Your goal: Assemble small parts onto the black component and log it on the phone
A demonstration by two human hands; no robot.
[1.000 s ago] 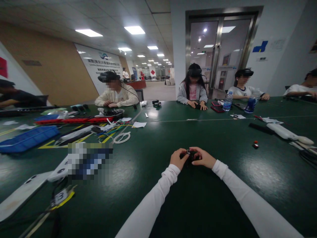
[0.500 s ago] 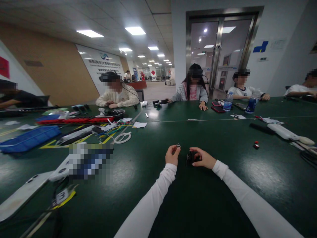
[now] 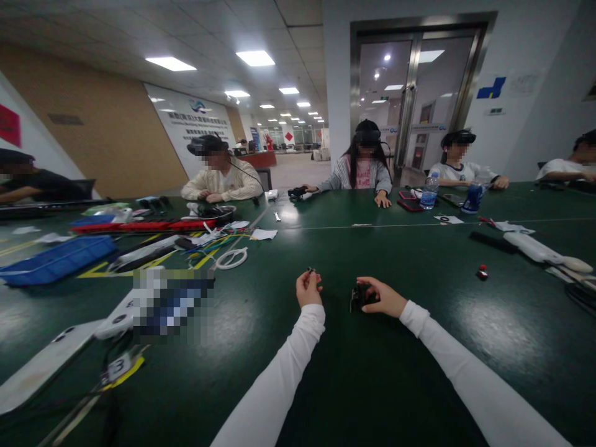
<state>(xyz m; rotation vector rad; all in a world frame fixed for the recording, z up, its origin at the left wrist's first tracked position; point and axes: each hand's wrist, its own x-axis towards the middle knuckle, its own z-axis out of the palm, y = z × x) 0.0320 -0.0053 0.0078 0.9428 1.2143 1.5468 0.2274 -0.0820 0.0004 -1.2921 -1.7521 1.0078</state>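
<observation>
My left hand [image 3: 308,289] is closed in a pinch, with a tiny dark and silver part [image 3: 310,270] at its fingertips, raised a little over the green table [image 3: 382,372]. My right hand [image 3: 382,297] is wrapped round a small black device [image 3: 357,297] that rests on the table. The two hands are about a hand's width apart. Both arms wear white sleeves.
A small red piece [image 3: 482,271] lies to the right. White power strips [image 3: 535,248] lie at the far right. A white cable coil [image 3: 231,257], coloured wires, a blue tray [image 3: 56,259] and a phone [image 3: 41,366] sit to the left. Several people sit across the table.
My left hand has pulled a tiny part away from the black device and moved left with it. My right hand has stayed on the device. A person opposite reached out to the left.
</observation>
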